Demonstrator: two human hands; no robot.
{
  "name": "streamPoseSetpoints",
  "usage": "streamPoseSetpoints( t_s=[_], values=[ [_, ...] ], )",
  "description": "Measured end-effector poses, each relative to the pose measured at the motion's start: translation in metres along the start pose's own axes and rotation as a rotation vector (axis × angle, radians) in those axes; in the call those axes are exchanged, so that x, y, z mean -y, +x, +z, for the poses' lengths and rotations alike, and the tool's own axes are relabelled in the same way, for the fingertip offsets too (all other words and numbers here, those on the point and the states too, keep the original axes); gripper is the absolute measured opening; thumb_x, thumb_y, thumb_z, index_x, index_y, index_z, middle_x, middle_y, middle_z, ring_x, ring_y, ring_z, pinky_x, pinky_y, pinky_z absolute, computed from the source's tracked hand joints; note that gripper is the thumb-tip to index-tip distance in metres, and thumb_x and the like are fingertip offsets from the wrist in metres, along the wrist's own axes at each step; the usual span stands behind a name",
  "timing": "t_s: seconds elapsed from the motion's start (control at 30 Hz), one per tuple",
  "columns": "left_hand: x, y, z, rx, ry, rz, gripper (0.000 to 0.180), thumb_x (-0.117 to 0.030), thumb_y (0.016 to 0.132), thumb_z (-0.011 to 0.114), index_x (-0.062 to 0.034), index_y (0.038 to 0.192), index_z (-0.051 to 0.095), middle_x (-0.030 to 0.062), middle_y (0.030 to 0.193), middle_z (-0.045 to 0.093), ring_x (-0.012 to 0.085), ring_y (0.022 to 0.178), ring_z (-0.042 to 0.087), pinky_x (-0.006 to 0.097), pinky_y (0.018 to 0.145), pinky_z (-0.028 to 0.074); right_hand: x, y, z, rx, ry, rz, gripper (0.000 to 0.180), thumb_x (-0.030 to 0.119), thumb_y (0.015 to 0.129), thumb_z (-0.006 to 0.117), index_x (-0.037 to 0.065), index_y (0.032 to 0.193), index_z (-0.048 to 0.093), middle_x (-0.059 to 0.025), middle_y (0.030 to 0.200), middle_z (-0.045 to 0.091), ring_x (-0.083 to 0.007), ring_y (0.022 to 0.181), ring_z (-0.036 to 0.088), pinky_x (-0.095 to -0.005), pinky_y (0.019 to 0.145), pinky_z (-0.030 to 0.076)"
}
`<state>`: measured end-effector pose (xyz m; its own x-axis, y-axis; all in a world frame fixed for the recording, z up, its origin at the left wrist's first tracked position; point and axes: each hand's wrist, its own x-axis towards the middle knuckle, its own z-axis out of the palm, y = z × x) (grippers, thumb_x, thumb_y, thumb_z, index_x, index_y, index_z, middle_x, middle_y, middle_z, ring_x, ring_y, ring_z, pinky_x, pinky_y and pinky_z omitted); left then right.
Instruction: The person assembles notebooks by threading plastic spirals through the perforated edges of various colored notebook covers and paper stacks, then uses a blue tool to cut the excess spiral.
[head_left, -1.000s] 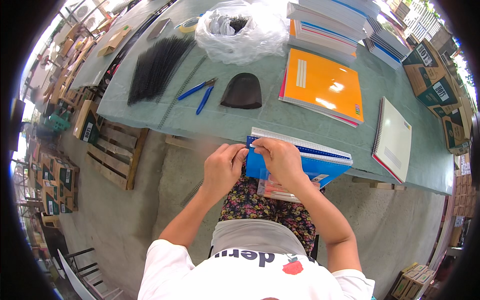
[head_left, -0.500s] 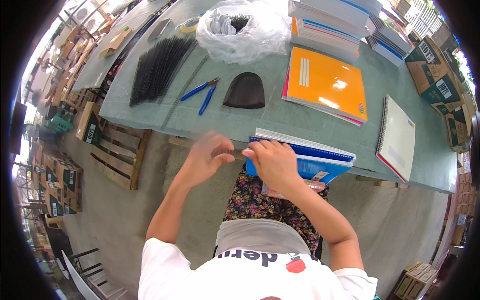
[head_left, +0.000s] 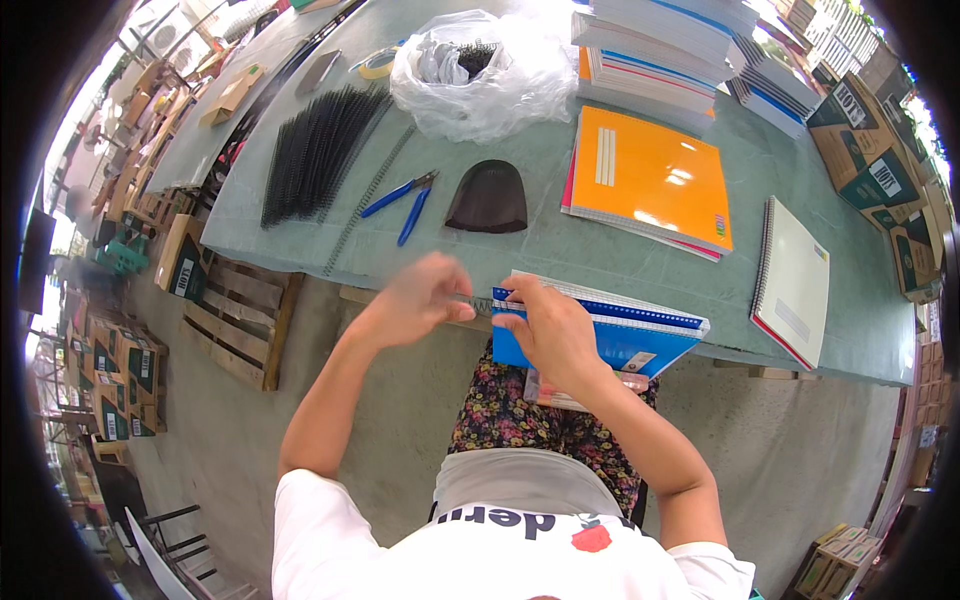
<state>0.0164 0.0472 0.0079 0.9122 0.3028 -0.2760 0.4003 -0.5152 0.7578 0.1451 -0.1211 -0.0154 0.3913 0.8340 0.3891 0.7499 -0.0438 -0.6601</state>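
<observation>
A blue notebook with punched holes along its upper edge leans against the table's near edge, above my lap. My right hand grips its left end, fingers over the holed edge and thumb on the cover. From that corner a short length of dark spiral binding coil reaches left to my left hand. The thumb and fingers of that hand, slightly blurred, are closed on the coil. Beyond my hands lie blue-handled pliers, a single long coil and a dark, round-topped flat piece.
Black coils are spread on the green table. Behind them sits a plastic bag. Orange notebooks, a spiral-bound pale notebook and tall notebook stacks occupy the right. A wooden pallet rests on the floor.
More coil shows between my hands, and my left hand has shifted slightly. My right thumb has come down onto the blue cover. The whole view has tilted a little.
</observation>
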Motion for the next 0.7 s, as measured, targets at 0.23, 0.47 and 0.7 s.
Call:
streamPoseSetpoints(
  t_s=[0.23,0.47,0.7],
  values=[
    [-0.005,0.122,-0.016,-0.678,0.658,0.023,0.048,-0.019,0.073,0.071,-0.007,0.115,0.051,0.0173,0.095,0.059,0.0316,0.094,0.056,0.039,0.082,0.044,0.013,-0.001,0.0,0.001,-0.014,-0.059,0.022,0.013,0.077,0.066,0.007,0.096,0.057,-0.0107,0.087,0.062,-0.0298,0.078,0.06,-0.0385,0.066,0.049],
    [-0.06,-0.003,0.023,-0.881,0.291,0.482,0.035,-0.007,0.073,0.068,-0.0108,0.107,0.061,0.0143,0.083,0.057,0.0292,0.084,0.057,0.036,0.076,0.046,-0.03,-0.049,-0.081,0.098,-0.348,0.231,0.019,0.022,0.074,0.069,0.006,0.083,0.064,-0.0097,0.079,0.065,-0.0275,0.076,0.062,-0.0376,0.068,0.048],
    [-0.031,-0.03,0.056,-0.913,0.283,0.399,0.03,-0.004,0.07,0.07,-0.0135,0.099,0.068,0.0067,0.079,0.058,0.0214,0.069,0.055,0.032,0.061,0.045,-0.038,-0.048,-0.081,0.006,-0.357,0.067,0.012,0.018,0.074,0.067,0.01,0.081,0.062,-0.0041,0.069,0.062,-0.0222,0.067,0.059,-0.0347,0.06,0.041]
  ],
)
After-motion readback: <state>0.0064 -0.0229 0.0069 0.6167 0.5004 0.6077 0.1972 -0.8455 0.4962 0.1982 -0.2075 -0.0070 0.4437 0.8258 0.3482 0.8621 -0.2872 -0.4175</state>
